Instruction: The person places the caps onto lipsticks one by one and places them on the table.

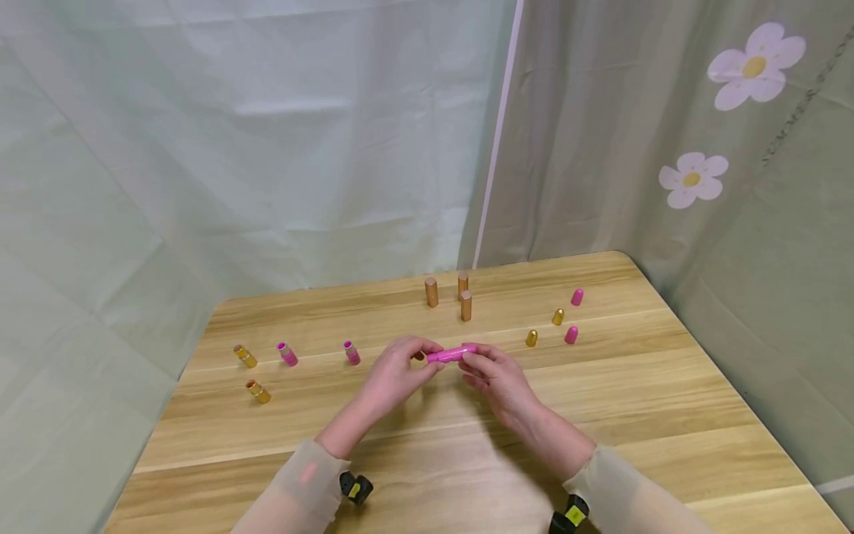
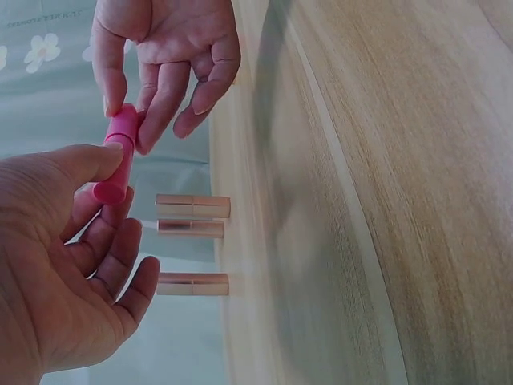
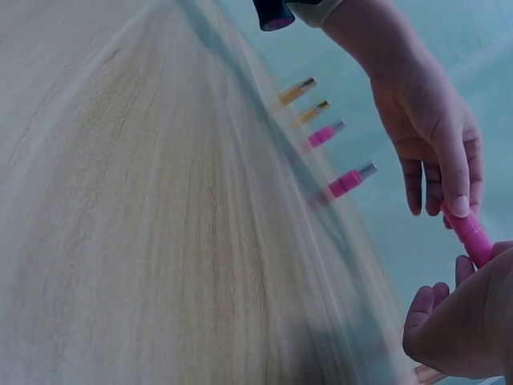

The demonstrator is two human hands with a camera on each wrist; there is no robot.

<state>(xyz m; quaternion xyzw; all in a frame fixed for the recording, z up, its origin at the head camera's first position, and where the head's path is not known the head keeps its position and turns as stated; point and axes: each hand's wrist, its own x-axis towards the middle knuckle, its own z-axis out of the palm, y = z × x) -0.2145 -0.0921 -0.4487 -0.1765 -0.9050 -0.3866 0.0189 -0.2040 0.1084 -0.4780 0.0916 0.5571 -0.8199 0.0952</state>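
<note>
Held level above the middle of the table is a pink lipstick tube (image 1: 448, 355), its two parts joined end to end with a seam between them. My left hand (image 1: 396, 372) pinches its left end between thumb and fingers. At the other end, my right hand (image 1: 505, 384) grips the tube by thumb and fingertips. In the left wrist view the pink lipstick tube (image 2: 123, 149) shows its flat round end beside the left thumb. Both hands are raised off the wooden table (image 1: 454, 460).
Two pink lipstick bases (image 1: 288, 354) and two gold ones (image 1: 258, 391) stand uncapped at left. Three copper tubes (image 1: 431, 293) stand upright at the back. Two gold caps (image 1: 531, 338) and two pink caps (image 1: 571, 335) stand at right. Curtains (image 1: 333, 148) hang behind the table.
</note>
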